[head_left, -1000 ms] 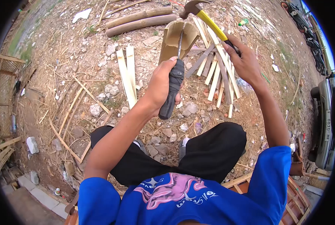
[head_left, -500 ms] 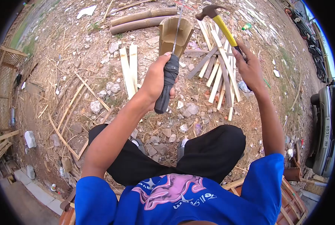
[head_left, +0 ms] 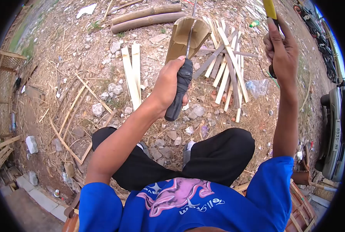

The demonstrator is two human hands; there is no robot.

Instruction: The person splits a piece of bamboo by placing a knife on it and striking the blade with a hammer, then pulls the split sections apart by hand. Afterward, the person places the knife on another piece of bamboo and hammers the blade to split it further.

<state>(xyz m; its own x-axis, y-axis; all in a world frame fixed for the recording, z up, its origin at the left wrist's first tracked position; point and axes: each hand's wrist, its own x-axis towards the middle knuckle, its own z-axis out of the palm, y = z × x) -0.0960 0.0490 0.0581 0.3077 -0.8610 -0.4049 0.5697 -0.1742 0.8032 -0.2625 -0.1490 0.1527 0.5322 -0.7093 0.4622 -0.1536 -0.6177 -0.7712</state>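
Observation:
My left hand (head_left: 166,81) is closed round the black-wrapped handle of a machete (head_left: 179,91). Its narrow blade, seen nearly edge-on, runs up across the open end of a thick, hollow bamboo piece (head_left: 177,38). Whether the edge is sunk into the bamboo I cannot tell. High on the right, my right hand (head_left: 282,50) grips a hammer (head_left: 270,9) with a yellow shaft and black grip; its head is out of view above.
Two bamboo poles (head_left: 147,18) lie at the back. Pale strips (head_left: 131,75) lie left of the bamboo, and a crossed pile of strips (head_left: 228,63) to its right. Stones (head_left: 195,112) litter the dry ground. A parked car (head_left: 335,133) stands at far right.
My right hand has lifted the hammer up and to the right, taking its head out of view. The machete and bamboo have shifted slightly right and tilted.

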